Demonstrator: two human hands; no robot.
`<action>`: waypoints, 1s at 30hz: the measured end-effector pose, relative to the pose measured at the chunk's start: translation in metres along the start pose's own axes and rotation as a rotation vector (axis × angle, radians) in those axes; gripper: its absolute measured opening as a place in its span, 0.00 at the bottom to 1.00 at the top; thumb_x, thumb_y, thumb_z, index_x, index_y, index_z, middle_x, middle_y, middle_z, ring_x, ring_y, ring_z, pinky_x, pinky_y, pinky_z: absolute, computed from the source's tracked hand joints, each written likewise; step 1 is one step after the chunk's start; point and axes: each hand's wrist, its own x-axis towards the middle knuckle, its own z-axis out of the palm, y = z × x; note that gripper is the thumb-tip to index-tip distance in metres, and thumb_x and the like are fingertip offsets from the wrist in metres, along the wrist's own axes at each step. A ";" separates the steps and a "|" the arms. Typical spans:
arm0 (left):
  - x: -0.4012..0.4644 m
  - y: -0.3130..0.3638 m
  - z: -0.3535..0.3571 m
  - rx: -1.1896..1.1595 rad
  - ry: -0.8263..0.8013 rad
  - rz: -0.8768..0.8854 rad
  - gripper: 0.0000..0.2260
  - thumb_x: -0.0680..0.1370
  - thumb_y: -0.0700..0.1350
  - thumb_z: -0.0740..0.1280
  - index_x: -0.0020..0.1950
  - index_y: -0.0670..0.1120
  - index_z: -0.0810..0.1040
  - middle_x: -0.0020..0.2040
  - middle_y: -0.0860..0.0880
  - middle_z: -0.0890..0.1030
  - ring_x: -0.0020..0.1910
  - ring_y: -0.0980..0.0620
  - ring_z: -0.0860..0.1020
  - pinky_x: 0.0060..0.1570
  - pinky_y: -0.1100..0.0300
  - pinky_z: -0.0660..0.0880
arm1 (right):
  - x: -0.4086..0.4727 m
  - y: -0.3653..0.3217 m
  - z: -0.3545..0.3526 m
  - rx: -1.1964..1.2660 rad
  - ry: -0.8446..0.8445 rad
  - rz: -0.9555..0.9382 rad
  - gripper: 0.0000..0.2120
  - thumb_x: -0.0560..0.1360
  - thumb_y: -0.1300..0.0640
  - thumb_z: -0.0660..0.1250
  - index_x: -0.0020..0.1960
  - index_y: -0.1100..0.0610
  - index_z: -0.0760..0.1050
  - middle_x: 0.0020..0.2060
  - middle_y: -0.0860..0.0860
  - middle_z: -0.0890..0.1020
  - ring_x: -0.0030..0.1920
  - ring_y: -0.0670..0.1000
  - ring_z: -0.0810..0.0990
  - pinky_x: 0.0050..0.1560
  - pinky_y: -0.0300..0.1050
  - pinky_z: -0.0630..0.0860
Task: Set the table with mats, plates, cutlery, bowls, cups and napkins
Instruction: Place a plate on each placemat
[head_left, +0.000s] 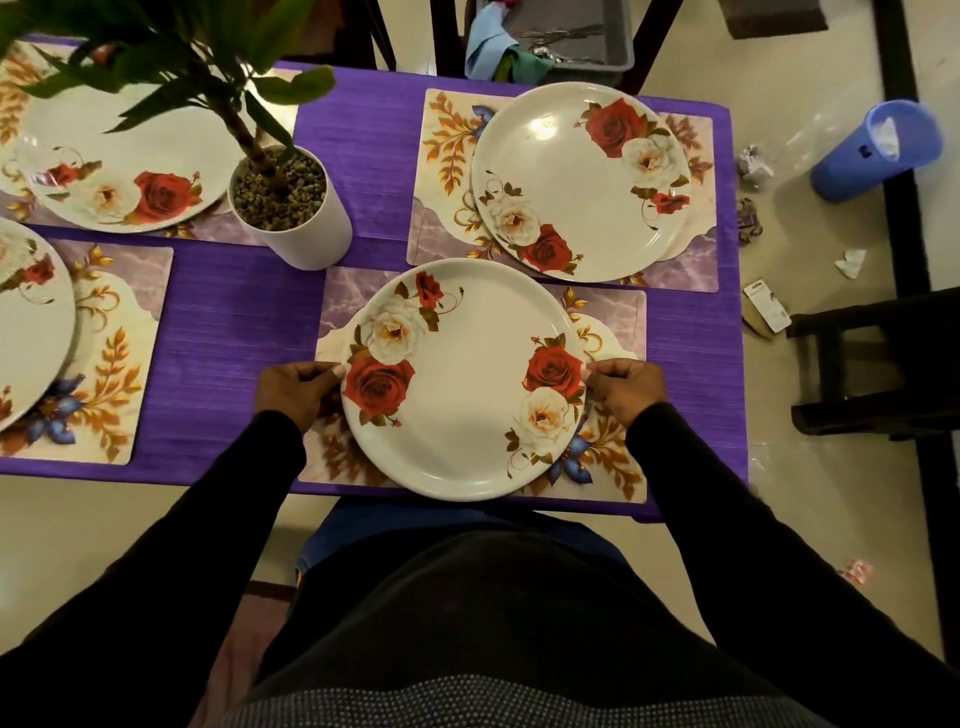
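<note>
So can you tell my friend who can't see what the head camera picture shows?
Two hands, left and right, hold a rose-patterned plate by its rim over a floral mat on a purple table. Three more plates sit on mats, beside a potted plant.

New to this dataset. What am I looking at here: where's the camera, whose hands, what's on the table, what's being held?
There is no robot: a person wears one wide-angle camera on the head, looking down at their own arms. The left hand and right hand each grip an edge of the near plate, thumbs on its rim, over a floral mat. On the purple tablecloth are three more rose-patterned plates on mats, including the far plate, and a potted plant. Beyond the table a grey tray holds what looks like cutlery, with cloths beside it.
</note>
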 end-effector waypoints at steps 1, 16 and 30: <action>-0.001 0.001 0.000 0.004 0.002 0.002 0.04 0.77 0.44 0.73 0.50 0.44 0.85 0.41 0.45 0.84 0.42 0.43 0.83 0.50 0.48 0.81 | 0.001 0.001 0.000 -0.008 0.006 0.002 0.03 0.74 0.63 0.73 0.47 0.57 0.83 0.44 0.52 0.85 0.47 0.52 0.83 0.49 0.47 0.82; 0.005 0.000 0.002 0.026 0.062 0.069 0.09 0.76 0.49 0.75 0.47 0.43 0.85 0.38 0.41 0.84 0.34 0.44 0.81 0.40 0.51 0.80 | -0.012 -0.008 0.002 -0.011 0.115 0.039 0.04 0.77 0.60 0.70 0.45 0.53 0.79 0.48 0.57 0.84 0.49 0.58 0.83 0.50 0.53 0.82; 0.002 0.007 0.002 0.089 0.052 0.057 0.12 0.76 0.44 0.75 0.55 0.37 0.84 0.46 0.41 0.85 0.40 0.44 0.82 0.43 0.49 0.83 | -0.016 0.005 0.016 -0.033 0.045 0.097 0.06 0.73 0.64 0.75 0.46 0.55 0.83 0.49 0.54 0.85 0.53 0.55 0.83 0.59 0.54 0.80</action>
